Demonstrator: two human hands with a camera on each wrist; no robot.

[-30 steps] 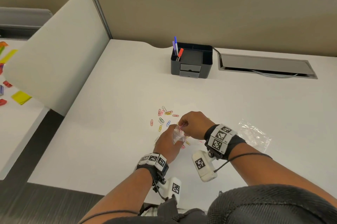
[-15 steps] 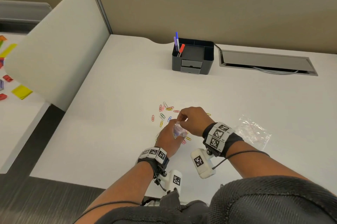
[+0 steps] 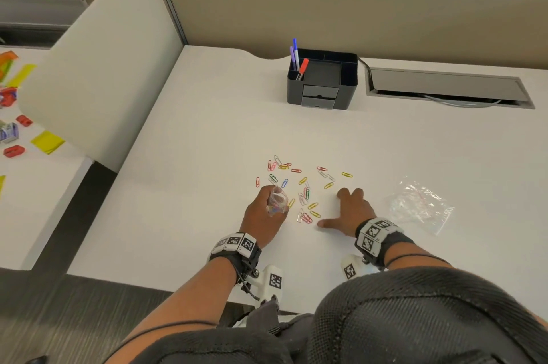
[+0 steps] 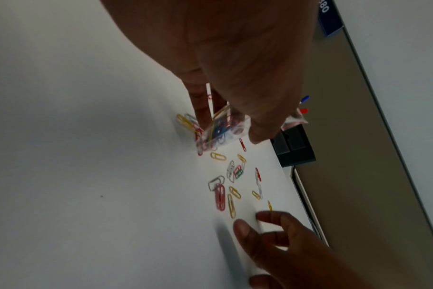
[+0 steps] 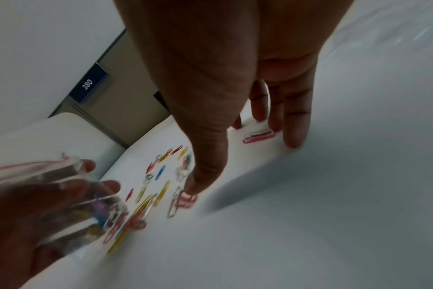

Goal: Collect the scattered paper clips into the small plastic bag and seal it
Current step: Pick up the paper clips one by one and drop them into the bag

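Right hand [image 3: 348,209] splayed (left [image 3: 262,215] gripping bag [image 3: 277,203]).

Matt, smooth white table [image 3: 207,141]; glossy coated-wire paper clips [image 3: 302,185] (many colours); clear crinkled plastic bag [image 3: 277,203]; second shiny clear bag [image 3: 418,208] toward the right edge; matt black plastic organiser [image 3: 323,79].

A white desk [image 3: 184,215] carried scattered coloured paper clips [image 3: 302,185] near its front middle, a crumpled clear plastic bag [image 3: 419,208] to their right, a black desk organiser [image 3: 323,88] further back, and a recessed grey cable hatch [image 3: 444,86] beside it.
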